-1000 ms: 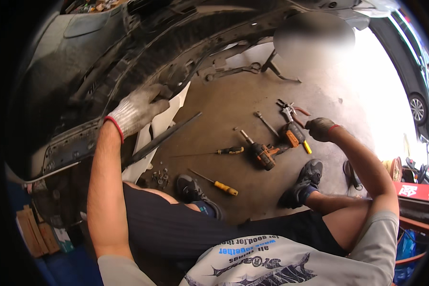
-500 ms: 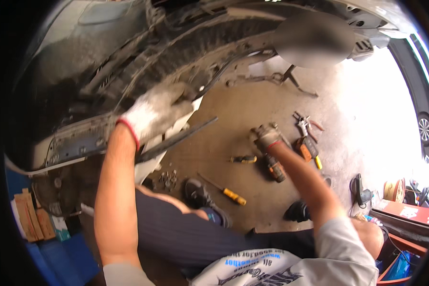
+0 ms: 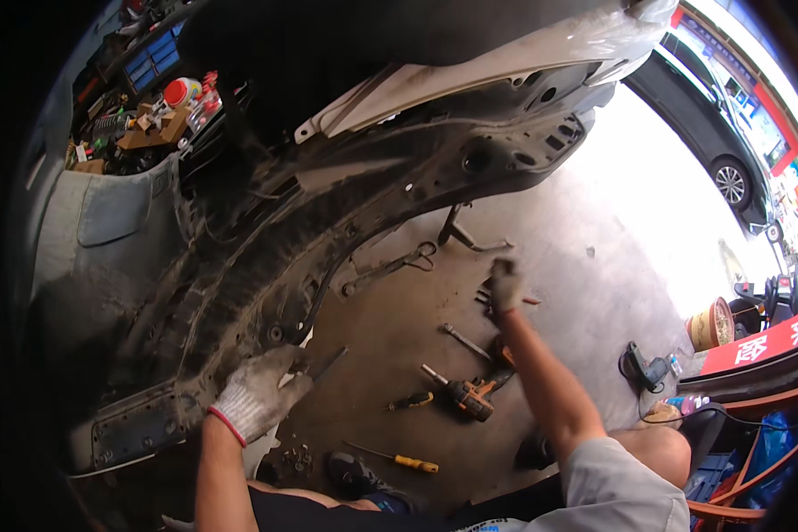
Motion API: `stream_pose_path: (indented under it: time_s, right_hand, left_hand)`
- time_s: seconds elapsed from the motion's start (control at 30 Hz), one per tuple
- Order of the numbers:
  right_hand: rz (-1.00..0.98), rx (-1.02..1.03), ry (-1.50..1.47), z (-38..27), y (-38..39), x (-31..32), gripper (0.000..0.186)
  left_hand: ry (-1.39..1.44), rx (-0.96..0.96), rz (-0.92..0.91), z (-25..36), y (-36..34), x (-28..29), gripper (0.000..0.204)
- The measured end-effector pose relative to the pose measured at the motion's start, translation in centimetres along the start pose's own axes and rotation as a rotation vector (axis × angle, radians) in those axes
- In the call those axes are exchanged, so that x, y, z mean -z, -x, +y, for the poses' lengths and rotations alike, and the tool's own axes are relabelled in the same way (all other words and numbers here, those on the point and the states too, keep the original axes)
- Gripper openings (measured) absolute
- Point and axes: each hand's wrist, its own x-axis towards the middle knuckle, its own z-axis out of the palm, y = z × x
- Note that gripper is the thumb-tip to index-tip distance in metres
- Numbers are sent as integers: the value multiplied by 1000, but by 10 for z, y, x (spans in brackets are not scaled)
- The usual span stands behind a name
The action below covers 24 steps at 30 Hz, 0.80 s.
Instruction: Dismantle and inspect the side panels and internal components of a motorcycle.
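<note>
My left hand (image 3: 262, 390), in a soiled white knit glove with a red cuff, is at the lower end of the car's dark, dusty wheel arch (image 3: 239, 293). Its fingers are bent round the edge there. A thin dark strip (image 3: 332, 362) sticks out beside the fingertips. My gloved right hand (image 3: 506, 288) is low over the floor on top of pliers (image 3: 532, 301), with one red handle showing past it. Blur and the glove hide whether its fingers are closed on them. Nearer to me lie a metal wrench (image 3: 465, 340) and an orange-and-black power driver (image 3: 473, 398).
Two yellow-handled screwdrivers (image 3: 414, 463) (image 3: 410, 402), small loose fasteners (image 3: 299, 458) and a jointed metal bar (image 3: 390, 269) lie on the floor. A corded black tool (image 3: 645, 368) is at the right. Behind it stand a round tub (image 3: 711, 324) and a dark car (image 3: 696, 133).
My view has tilted up, showing more of the car's front. My right hand has gone from beside the power driver to the pliers farther off. My left hand stays at the wheel arch.
</note>
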Motion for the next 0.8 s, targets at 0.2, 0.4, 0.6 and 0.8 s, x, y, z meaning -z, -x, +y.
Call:
stream_pose_path:
  time_s: [0.2, 0.4, 0.6, 0.8]
  right_hand:
    - [207, 571, -147, -195, -98, 91, 23]
    - [108, 766, 522, -290, -117, 89, 31]
    - [-4, 801, 1039, -309, -133, 89, 28]
    - [-36, 1014, 1503, -325, -144, 71, 20]
  left_hand:
    - [-39, 16, -105, 16, -7, 1, 39]
    - [-5, 41, -167, 23, -16, -2, 37]
    - [-69, -84, -134, 10, -24, -7, 40]
    - [-134, -173, -47, -12, -20, -29, 39]
